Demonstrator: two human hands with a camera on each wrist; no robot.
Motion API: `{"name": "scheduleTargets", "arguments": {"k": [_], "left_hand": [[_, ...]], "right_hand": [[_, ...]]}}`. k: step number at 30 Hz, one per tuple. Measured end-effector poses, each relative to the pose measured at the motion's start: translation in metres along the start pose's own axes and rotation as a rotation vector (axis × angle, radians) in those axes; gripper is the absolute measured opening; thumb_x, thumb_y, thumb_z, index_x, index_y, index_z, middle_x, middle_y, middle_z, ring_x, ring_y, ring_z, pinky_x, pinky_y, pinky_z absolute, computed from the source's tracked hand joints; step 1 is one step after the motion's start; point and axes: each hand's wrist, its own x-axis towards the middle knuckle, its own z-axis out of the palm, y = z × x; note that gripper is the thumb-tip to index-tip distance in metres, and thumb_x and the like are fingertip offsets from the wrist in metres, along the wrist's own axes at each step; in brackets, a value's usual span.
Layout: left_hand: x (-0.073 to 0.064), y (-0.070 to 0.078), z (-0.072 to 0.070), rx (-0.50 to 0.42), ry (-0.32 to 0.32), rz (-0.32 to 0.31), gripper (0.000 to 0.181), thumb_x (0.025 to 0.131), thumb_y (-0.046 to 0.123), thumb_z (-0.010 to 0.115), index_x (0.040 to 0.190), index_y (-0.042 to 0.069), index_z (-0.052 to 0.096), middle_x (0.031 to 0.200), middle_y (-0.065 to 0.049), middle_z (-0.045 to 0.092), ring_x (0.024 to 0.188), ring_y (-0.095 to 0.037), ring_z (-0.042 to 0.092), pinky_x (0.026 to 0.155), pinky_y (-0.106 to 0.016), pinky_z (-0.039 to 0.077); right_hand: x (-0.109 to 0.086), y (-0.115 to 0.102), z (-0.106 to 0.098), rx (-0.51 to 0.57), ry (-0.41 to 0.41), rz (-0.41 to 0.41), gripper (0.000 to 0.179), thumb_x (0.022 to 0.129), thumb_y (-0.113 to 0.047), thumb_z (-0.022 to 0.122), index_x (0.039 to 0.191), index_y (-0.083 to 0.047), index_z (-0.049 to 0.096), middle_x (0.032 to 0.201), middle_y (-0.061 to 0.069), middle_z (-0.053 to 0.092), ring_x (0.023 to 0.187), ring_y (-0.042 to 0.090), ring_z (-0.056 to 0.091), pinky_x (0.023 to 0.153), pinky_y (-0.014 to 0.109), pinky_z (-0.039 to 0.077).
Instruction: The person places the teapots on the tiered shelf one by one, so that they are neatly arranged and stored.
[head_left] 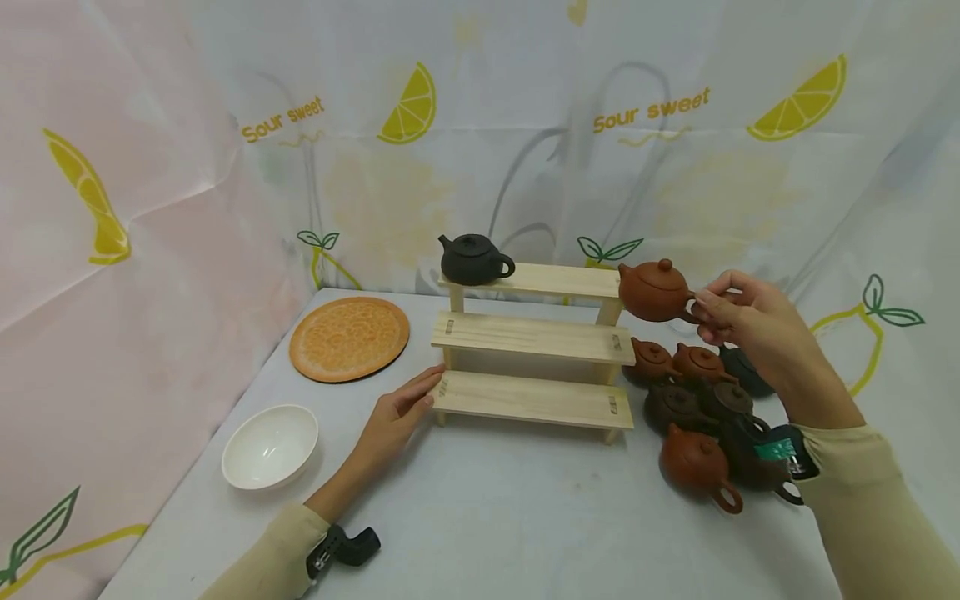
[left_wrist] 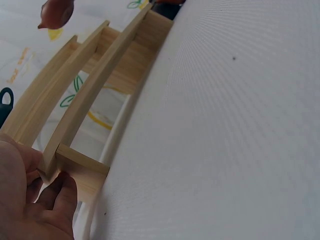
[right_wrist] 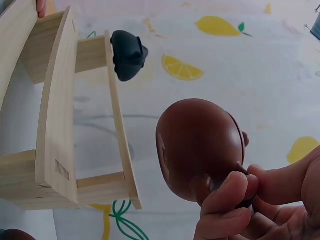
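My right hand [head_left: 738, 312] pinches a reddish-brown teapot [head_left: 654, 292] by its handle, holding it up by the right end of the top shelf. In the right wrist view the same teapot [right_wrist: 195, 150] hangs apart from the rack, its base turned to the shelves. My left hand [head_left: 397, 412] grips the left end of the bottom tier of a three-tier wooden display rack [head_left: 528, 400]; the left wrist view shows its thumb and fingers [left_wrist: 65, 200] at the board's corner. A black teapot [head_left: 472, 260] stands on the top tier's left end.
Several brown, reddish and black teapots [head_left: 697, 462] cluster on the table right of the rack, below my right forearm. To the left lie a round orange mat [head_left: 348, 340] and a white bowl [head_left: 270, 447]. A printed cloth [head_left: 525, 167] hangs behind.
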Motion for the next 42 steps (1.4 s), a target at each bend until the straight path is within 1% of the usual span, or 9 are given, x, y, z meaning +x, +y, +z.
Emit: {"name": "scheduleTargets", "arguments": {"k": [7, 14, 19, 25, 30, 35, 42], "left_hand": [[-0.001, -0.001, -0.001, 0.01, 0.001, 0.002, 0.039, 0.108, 0.006, 0.057, 0.147, -0.001, 0.057, 0.158, -0.007, 0.047, 0.15, -0.022, 0.034, 0.116, -0.022, 0.033], [0.001, -0.002, -0.002, 0.014, -0.003, 0.006, 0.039, 0.108, 0.004, 0.057, 0.146, -0.004, 0.056, 0.158, -0.009, 0.047, 0.15, -0.024, 0.034, 0.115, -0.022, 0.033], [0.0, 0.001, -0.002, 0.014, 0.007, 0.001, 0.039, 0.107, 0.005, 0.057, 0.146, -0.003, 0.057, 0.157, -0.007, 0.048, 0.15, -0.022, 0.035, 0.115, -0.022, 0.033], [0.0, -0.001, -0.001, 0.023, 0.003, 0.003, 0.04, 0.107, 0.002, 0.057, 0.146, -0.002, 0.057, 0.157, -0.007, 0.048, 0.15, -0.022, 0.034, 0.115, -0.022, 0.033], [0.0, -0.001, -0.001, 0.033, 0.004, 0.01, 0.04, 0.107, 0.003, 0.057, 0.147, 0.0, 0.057, 0.157, -0.005, 0.048, 0.15, -0.021, 0.035, 0.116, -0.023, 0.033], [-0.001, -0.002, -0.001, 0.047, 0.004, 0.018, 0.04, 0.107, 0.002, 0.057, 0.146, -0.001, 0.058, 0.157, -0.006, 0.049, 0.149, -0.023, 0.035, 0.116, -0.022, 0.033], [0.0, -0.001, -0.001, 0.034, 0.001, 0.014, 0.039, 0.107, 0.003, 0.057, 0.146, -0.002, 0.057, 0.157, -0.007, 0.048, 0.15, -0.023, 0.035, 0.116, -0.023, 0.033]], "right_hand": [[0.014, -0.005, 0.014, 0.007, -0.015, -0.014, 0.014, 0.105, -0.007, 0.061, 0.097, 0.002, 0.056, 0.078, 0.008, 0.059, 0.06, 0.02, 0.055, 0.056, 0.027, 0.048], [0.03, -0.012, 0.029, -0.004, -0.01, 0.003, 0.015, 0.105, -0.007, 0.061, 0.096, 0.003, 0.055, 0.078, 0.008, 0.059, 0.059, 0.019, 0.056, 0.055, 0.026, 0.049], [0.045, -0.014, 0.042, -0.073, -0.014, 0.022, 0.015, 0.107, -0.008, 0.059, 0.099, 0.003, 0.053, 0.08, 0.006, 0.06, 0.061, 0.017, 0.057, 0.059, 0.025, 0.052], [0.059, -0.011, 0.056, -0.152, -0.019, 0.031, 0.018, 0.108, -0.01, 0.058, 0.104, 0.006, 0.051, 0.083, 0.006, 0.059, 0.063, 0.018, 0.06, 0.062, 0.027, 0.056], [0.068, -0.006, 0.067, -0.202, -0.029, 0.031, 0.019, 0.109, -0.012, 0.055, 0.107, 0.006, 0.049, 0.085, 0.006, 0.059, 0.066, 0.017, 0.061, 0.065, 0.028, 0.056], [0.077, 0.0, 0.077, -0.209, -0.036, 0.049, 0.018, 0.11, -0.013, 0.053, 0.107, 0.004, 0.048, 0.087, 0.008, 0.059, 0.067, 0.016, 0.061, 0.066, 0.029, 0.055], [0.087, 0.006, 0.091, -0.221, -0.007, 0.061, 0.016, 0.11, -0.013, 0.053, 0.106, 0.002, 0.048, 0.089, 0.011, 0.058, 0.065, 0.015, 0.062, 0.063, 0.026, 0.054]]}}
